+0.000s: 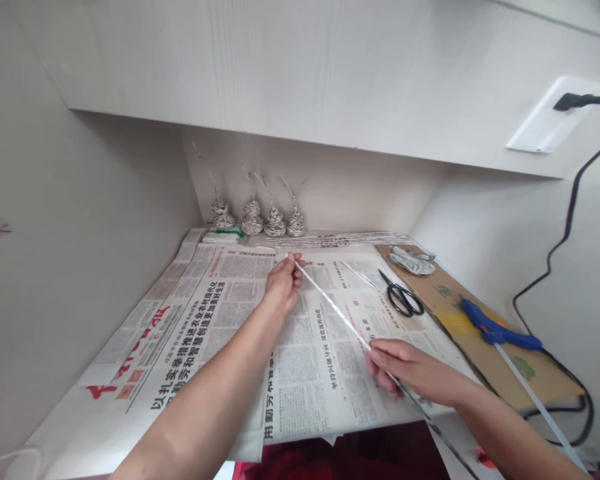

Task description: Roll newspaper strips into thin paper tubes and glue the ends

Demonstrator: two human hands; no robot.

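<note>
A thin rolled newspaper stick (333, 304) runs slantwise over the newspaper sheets (300, 373). My left hand (284, 281) pinches its far end with closed fingers. Lower on the right, my right hand (405, 365) grips the same stick between thumb and fingers, and the rest of it trails past my wrist toward the bottom edge. Black-handled scissors (404, 299) lie beyond my right hand, with a slim white stick-like item (363, 277) beside them.
Woven paper gourd shapes (253, 219) stand along the back wall near a bundle of paper sticks (337, 240). At right, cardboard (447, 320) bears a glove (413, 260) and a blue glue gun (500, 331) with its cord. A cabinet panel (300, 73) overhangs the back.
</note>
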